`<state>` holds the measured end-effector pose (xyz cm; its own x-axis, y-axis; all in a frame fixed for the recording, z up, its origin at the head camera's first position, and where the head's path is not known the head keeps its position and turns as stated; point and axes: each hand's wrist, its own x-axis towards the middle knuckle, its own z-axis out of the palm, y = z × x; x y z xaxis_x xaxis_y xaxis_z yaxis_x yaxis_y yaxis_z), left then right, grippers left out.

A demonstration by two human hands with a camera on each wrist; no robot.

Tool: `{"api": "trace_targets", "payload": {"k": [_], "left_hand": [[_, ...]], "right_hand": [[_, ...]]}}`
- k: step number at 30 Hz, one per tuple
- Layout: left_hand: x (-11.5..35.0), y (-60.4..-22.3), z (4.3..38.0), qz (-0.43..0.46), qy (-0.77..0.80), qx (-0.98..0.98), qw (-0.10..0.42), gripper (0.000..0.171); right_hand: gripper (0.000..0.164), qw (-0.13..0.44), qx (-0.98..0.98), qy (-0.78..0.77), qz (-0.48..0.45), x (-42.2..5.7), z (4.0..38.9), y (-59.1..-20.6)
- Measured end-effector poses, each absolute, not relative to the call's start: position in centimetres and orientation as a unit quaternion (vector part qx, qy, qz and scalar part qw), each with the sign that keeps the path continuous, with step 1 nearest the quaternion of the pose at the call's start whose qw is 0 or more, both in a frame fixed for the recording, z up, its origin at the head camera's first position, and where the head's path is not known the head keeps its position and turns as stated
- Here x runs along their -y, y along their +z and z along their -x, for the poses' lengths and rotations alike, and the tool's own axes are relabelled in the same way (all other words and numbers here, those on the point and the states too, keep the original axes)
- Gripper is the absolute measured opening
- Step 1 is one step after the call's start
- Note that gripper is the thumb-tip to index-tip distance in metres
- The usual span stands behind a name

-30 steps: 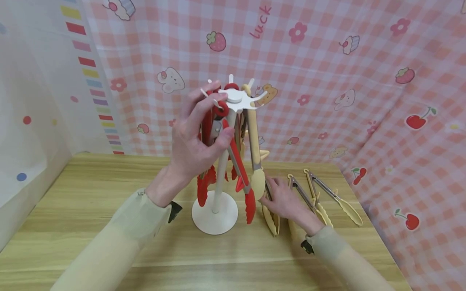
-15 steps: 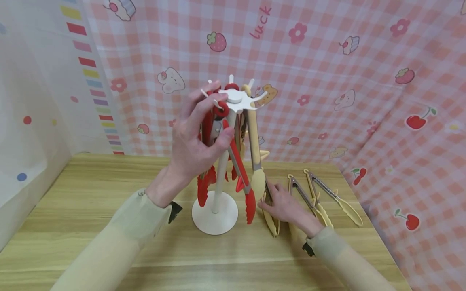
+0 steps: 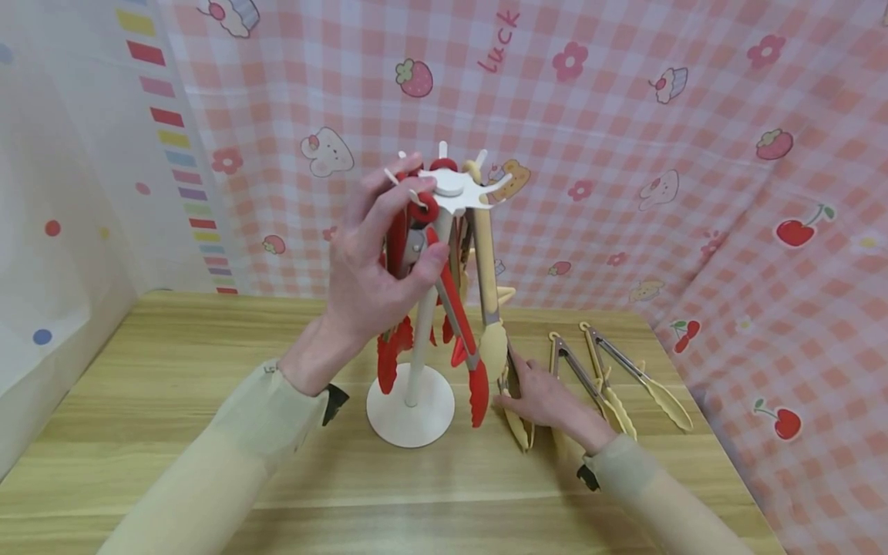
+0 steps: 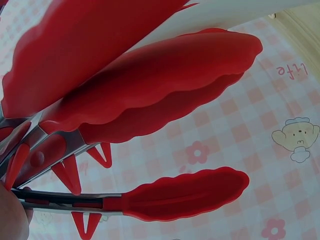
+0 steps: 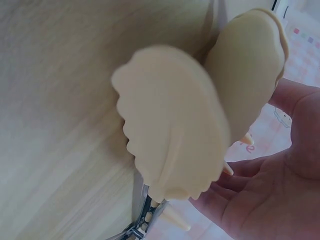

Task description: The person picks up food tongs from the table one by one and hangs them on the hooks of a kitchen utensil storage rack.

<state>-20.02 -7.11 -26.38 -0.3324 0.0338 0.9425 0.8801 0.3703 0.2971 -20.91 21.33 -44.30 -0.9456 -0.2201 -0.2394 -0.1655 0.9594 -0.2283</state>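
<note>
A white stand (image 3: pixel 433 428) with a hooked top carries several red tongs (image 3: pixel 479 393) and cream tongs (image 3: pixel 493 347). High on the stand, my left hand (image 3: pixel 364 270) holds red tongs near their hanging loops, thumb across the front and fingertips by the white top. Their scalloped red heads (image 4: pixel 185 195) fill the left wrist view. To the right of the stand, my right hand (image 3: pixel 544 397) grips another pair of cream tongs (image 3: pixel 516 428) low over the table. In the right wrist view, their cream head (image 5: pixel 170 120) hides part of the fingers (image 5: pixel 220 205).
Two further pairs of cream tongs (image 3: pixel 659 401) lie spread on the wooden table (image 3: pixel 208 370), right of my right hand. Behind the table hangs a pink checked cloth (image 3: pixel 486 100), which continues along the right side. A pale wall stands at the left.
My right hand has shifted slightly toward me along the cream tongs, its thumb lower than before. The left hand and the stand look the same.
</note>
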Motion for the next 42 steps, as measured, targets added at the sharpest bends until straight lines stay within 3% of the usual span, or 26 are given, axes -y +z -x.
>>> {"api": "trace_targets", "payload": {"k": [14, 24, 42], "left_hand": [[7.1, -26.5, 20.1, 0.333, -0.454, 0.680, 0.470, 0.053], [7.1, -26.6, 20.1, 0.335, -0.459, 0.680, 0.463, 0.050], [7.2, -26.5, 20.1, 0.334, -0.457, 0.682, 0.462, 0.048]], "right_hand": [[0.090, 0.155, -0.977, -0.118, 0.089, -21.2, 21.1, -44.1], [0.066, 0.154, -0.974, -0.160, 0.053, -21.1, 21.2, -44.2], [0.068, 0.130, -0.971, -0.191, 0.060, -22.1, 20.6, -44.3]]}}
